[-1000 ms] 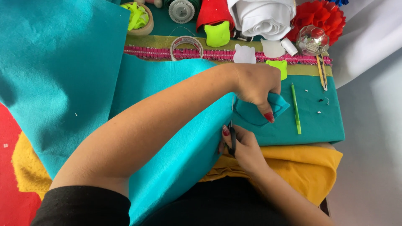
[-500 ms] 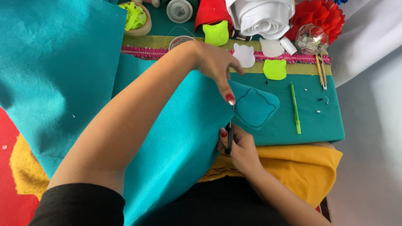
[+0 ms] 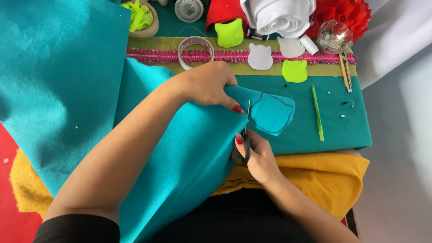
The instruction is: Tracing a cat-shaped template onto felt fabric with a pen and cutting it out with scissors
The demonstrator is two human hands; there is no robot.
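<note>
Left grip: the left hand (image 3: pixel 204 83) is closed on the teal felt (image 3: pixel 180 153), pinching its edge between thumb and fingers right beside the blades.
Right grip: the right hand (image 3: pixel 256 155) is wrapped around the handles of the scissors (image 3: pixel 246 135), fingers through the loops; the blades point up and away from the palm, nearly together, at the felt's edge.
Felt: it drapes from the left grip down across the lap; the flap just past the blades carries a dark drawn outline of a cat head (image 3: pixel 270 113).
Table: covered by a flat teal sheet (image 3: pixel 342 130), with a yellow cloth (image 3: pixel 324 173) hanging off the near edge, under the right wrist.
Beyond the right grip: a green pen (image 3: pixel 317 112) lies on the sheet, well apart from the scissors.
Beyond the left grip: a pink trim band (image 3: pixel 225 56) runs across the table, a clear tape roll (image 3: pixel 195 49) resting on it.
Far edge: white cat-head cutouts (image 3: pixel 260 56) and lime cat-head cutouts (image 3: pixel 294 70) lie near the band; behind them sit a white fabric roll (image 3: pixel 281 15), a red pompom (image 3: pixel 346 13) and a clear faceted ball (image 3: pixel 334 37).
Left side: red cloth (image 3: pixel 11 180) shows under the big teal piece.
Room: a pale wall or floor (image 3: pixel 400 135) at the right; I cannot tell which.
</note>
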